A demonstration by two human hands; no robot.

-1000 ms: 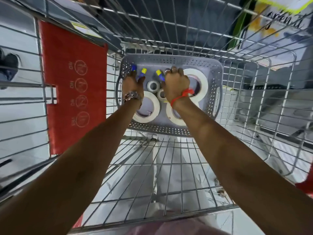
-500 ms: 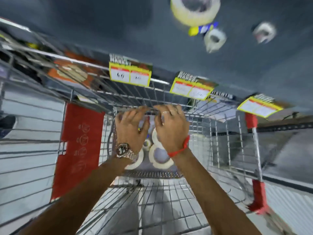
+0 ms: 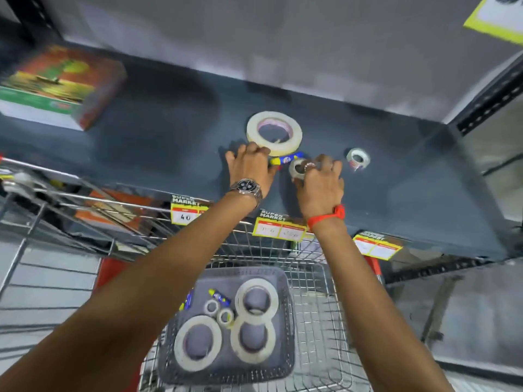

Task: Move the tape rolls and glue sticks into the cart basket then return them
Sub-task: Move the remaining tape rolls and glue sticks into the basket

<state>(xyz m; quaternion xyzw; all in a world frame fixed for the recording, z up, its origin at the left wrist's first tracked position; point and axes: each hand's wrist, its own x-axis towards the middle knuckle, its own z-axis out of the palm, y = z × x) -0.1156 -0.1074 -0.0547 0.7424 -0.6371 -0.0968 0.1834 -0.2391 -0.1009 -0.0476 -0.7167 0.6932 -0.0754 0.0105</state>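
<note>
On the dark shelf (image 3: 410,199) lie a large tape roll (image 3: 274,132), a blue and yellow glue stick (image 3: 286,159) and a small tape roll (image 3: 358,158). My left hand (image 3: 250,166) is curled over the near end of the glue stick, its fingertips touching the large roll. My right hand (image 3: 321,186) grips another small tape roll (image 3: 296,168) on the shelf. Below, the grey basket (image 3: 287,290) in the cart holds three large tape rolls (image 3: 198,342), two small rolls (image 3: 225,317) and two glue sticks (image 3: 220,297).
The wire cart (image 3: 319,329) stands against the shelf's front edge, which carries yellow price tags (image 3: 278,229). A colourful box (image 3: 56,86) sits at the shelf's far left. A red cart flap (image 3: 106,271) is on the left.
Both hands have risen out of the basket and reached forward onto the shelf. The view has tilted up from the cart to the shelf.
</note>
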